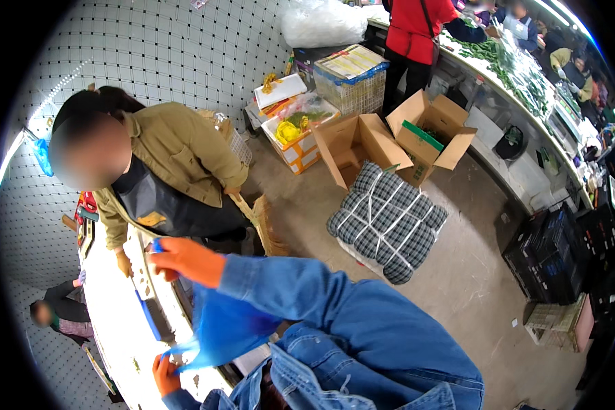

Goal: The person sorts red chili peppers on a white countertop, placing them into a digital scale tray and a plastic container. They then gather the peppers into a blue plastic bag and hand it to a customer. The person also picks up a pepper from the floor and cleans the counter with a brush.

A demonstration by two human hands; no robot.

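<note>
Gripping one edge of a blue plastic bag (236, 321), the orange-gloved left hand (162, 376) has its fingers curled closed; the right hand (191, 261), also orange, closes its fingers on blue film at the upper end. The bag hangs between them, beside a brightly lit table (113, 294). On that lies a long blue strip (147, 316), near a co-worker (178, 140) in an olive jacket. Beyond, a tied checked bundle (398, 222) sits before two open cardboard boxes (383, 140); farther off, a person in red (413, 31) stands by green vegetables (502, 65).

smooth plastic bag (231, 322), matt cloth cushion (387, 223)
</note>
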